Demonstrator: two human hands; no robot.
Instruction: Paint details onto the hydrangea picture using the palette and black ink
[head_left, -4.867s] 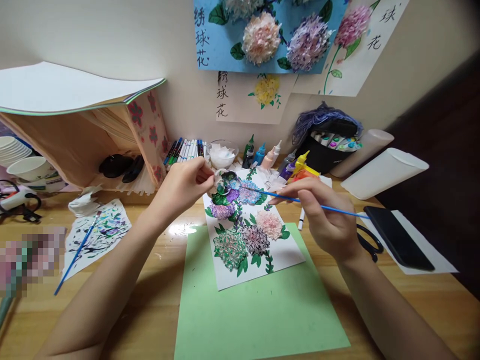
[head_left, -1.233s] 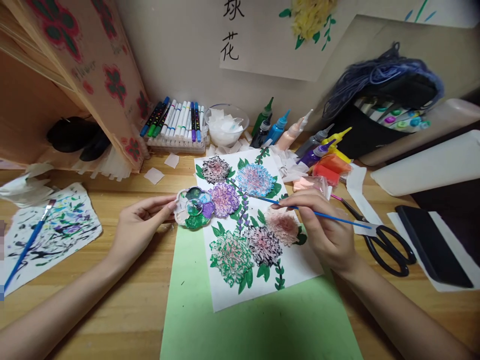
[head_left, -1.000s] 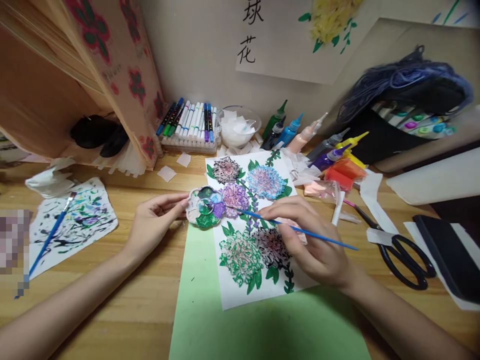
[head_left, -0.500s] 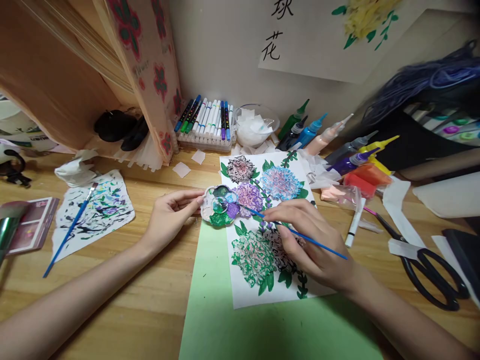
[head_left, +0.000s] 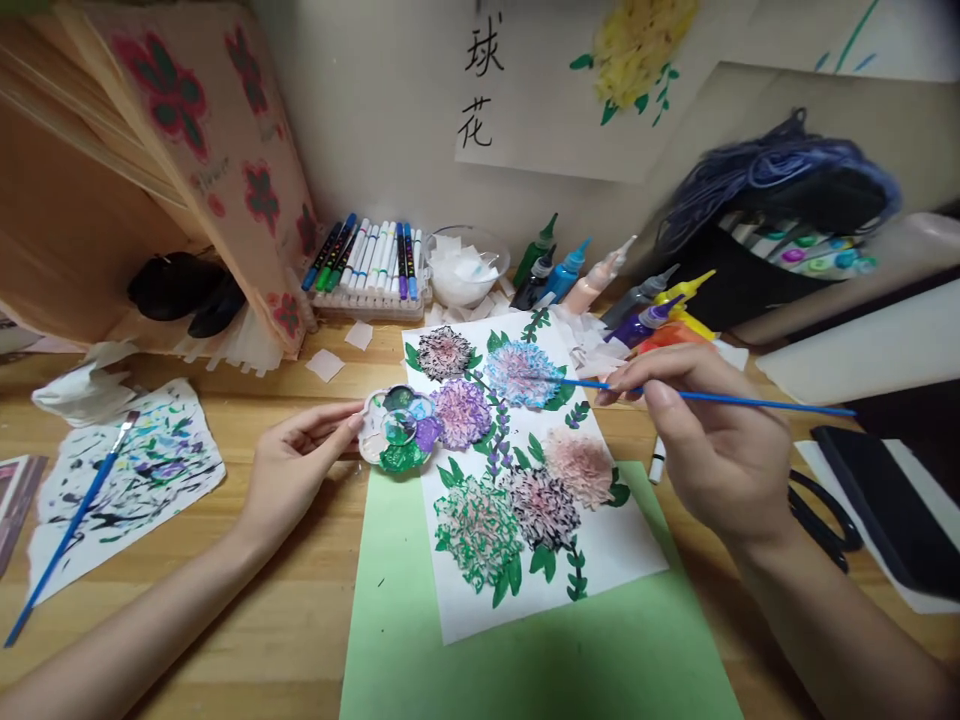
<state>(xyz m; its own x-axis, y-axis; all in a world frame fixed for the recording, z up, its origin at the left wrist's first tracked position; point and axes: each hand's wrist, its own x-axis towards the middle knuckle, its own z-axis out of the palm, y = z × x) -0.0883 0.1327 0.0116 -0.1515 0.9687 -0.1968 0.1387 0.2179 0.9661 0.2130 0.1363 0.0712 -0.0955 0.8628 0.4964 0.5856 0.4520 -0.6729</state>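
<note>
My left hand (head_left: 311, 455) pinches the edge of a small flower-shaped paint palette (head_left: 405, 455), its wells smeared with green, purple, blue and white. Between the fingers of my right hand (head_left: 712, 440) is a thin blue paintbrush (head_left: 757, 402), its tip over the blue-and-pink flower (head_left: 521, 372); whether it touches the petals I cannot tell. The white sheet (head_left: 480, 615) carries several raised paper flowers, among them a purple one (head_left: 461, 412), a green-edged one (head_left: 478, 530) and a pale pink one (head_left: 581, 465), with painted green leaves. Beneath it lies green paper (head_left: 540, 670).
Another blue brush (head_left: 90, 500) rests on a paint-stained cloth (head_left: 187, 460) at the left. Markers (head_left: 367, 260), a bowl of paper pieces (head_left: 465, 275) and paint bottles (head_left: 574, 270) line the back. Black-handled scissors (head_left: 825, 525) lie at the right, partly hidden by my right arm.
My right hand has carried the brush from the palette side to the blue-and-pink flower, uncovering the pale pink flower. My left hand still holds the palette. The camera view has shifted right.
</note>
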